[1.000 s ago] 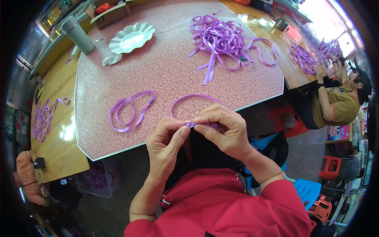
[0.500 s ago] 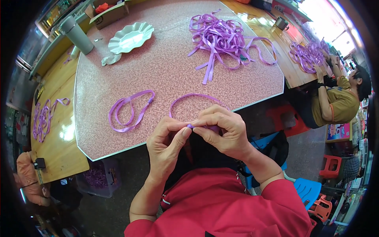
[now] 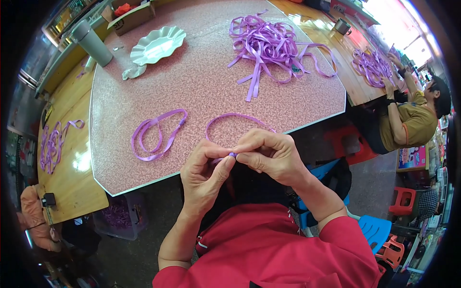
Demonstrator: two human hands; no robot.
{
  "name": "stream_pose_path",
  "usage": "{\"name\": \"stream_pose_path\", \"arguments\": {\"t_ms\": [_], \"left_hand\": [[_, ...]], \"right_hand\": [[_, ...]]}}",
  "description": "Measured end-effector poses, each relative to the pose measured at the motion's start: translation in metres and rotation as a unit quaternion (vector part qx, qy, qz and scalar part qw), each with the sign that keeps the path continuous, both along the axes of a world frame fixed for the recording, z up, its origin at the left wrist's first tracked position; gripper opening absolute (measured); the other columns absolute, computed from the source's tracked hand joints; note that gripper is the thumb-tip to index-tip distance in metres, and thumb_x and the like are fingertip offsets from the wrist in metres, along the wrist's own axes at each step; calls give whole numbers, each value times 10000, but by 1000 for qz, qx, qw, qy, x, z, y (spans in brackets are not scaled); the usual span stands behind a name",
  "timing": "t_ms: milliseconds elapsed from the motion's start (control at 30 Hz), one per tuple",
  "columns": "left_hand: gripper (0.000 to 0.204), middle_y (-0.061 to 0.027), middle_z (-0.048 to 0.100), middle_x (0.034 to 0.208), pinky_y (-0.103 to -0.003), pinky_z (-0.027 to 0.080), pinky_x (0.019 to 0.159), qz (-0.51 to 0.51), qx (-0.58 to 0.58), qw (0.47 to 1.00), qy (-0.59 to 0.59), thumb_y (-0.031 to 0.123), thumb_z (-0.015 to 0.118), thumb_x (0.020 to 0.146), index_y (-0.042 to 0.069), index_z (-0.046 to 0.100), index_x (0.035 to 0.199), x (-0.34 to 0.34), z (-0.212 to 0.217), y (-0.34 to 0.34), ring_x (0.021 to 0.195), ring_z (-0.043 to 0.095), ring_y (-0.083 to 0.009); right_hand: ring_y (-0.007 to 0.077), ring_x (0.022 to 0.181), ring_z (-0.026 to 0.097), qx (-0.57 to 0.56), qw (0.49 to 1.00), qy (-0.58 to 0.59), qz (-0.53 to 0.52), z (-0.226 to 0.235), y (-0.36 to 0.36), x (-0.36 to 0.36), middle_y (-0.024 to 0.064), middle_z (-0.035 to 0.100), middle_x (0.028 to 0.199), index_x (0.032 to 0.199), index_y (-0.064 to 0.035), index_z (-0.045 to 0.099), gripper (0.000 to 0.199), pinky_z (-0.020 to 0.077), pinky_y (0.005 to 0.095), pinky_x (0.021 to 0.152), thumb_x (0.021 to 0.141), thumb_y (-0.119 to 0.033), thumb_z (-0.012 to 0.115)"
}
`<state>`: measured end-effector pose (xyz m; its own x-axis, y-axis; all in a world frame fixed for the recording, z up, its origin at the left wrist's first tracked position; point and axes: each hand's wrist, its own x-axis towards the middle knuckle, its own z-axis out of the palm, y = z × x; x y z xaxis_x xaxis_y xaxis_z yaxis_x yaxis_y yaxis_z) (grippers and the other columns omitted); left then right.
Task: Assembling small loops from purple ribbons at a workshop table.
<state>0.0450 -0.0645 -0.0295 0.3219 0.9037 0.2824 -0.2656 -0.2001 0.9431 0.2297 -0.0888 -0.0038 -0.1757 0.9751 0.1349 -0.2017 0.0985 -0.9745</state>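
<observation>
Both hands, left and right, are pinching the ribbon loop's ends together; fingers closed, loop resting on desk.

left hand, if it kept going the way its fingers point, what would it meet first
The left hand points up and right at the right hand, whose fingertips it already meets over the purple ribbon loop; depth beyond is unclear.

purple ribbon loop, pink speckled table, pale green scalloped plate, red sleeves.
</observation>
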Motion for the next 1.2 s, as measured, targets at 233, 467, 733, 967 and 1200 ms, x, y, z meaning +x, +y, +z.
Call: {"name": "stream_pose_path", "arguments": {"t_ms": [233,467,733,967,1200], "left_hand": [[135,-29,531,960,-179,425,714,1,10,1000,12,-28,674,886,8,636,1011,-3,0,-1,828,520,-68],[146,-32,526,974,-174,434,717,-3,11,1000,12,-40,678,875,3,628,1005,-3,2,-3,840,523,-66],[116,-25,532,930,-188,390,684,-28,15,999,25,15,702,880,6,642,979,-6,8,-4,803,492,-70],[89,-20,544,876,-188,364,645,-48,0,998,38,12,727,868,6,652,915,-9,14,-5,746,488,-70],[116,-33,576,840,-199,387,560,-2,80,994,69,-8,748,842,-7,682,938,-5,11,-3,679,514,-63]], "right_hand": [[41,745,605,-56,997,-20,-39,9,-6,-3,12,669,921,1052,-11,696,145,469,192,604,908,-31,700],[75,726,629,167,967,-166,-97,0,-5,-4,85,691,940,1010,-3,716,173,493,209,586,841,7,753],[164,770,675,207,960,-180,-49,7,-5,6,109,686,913,969,-9,713,175,533,268,626,807,7,775],[188,746,664,326,916,-234,-24,12,0,16,100,665,885,949,-31,709,175,519,277,610,797,36,762],[136,725,655,183,968,-171,11,15,0,18,101,668,886,923,-12,702,133,510,266,596,812,29,763]]}}
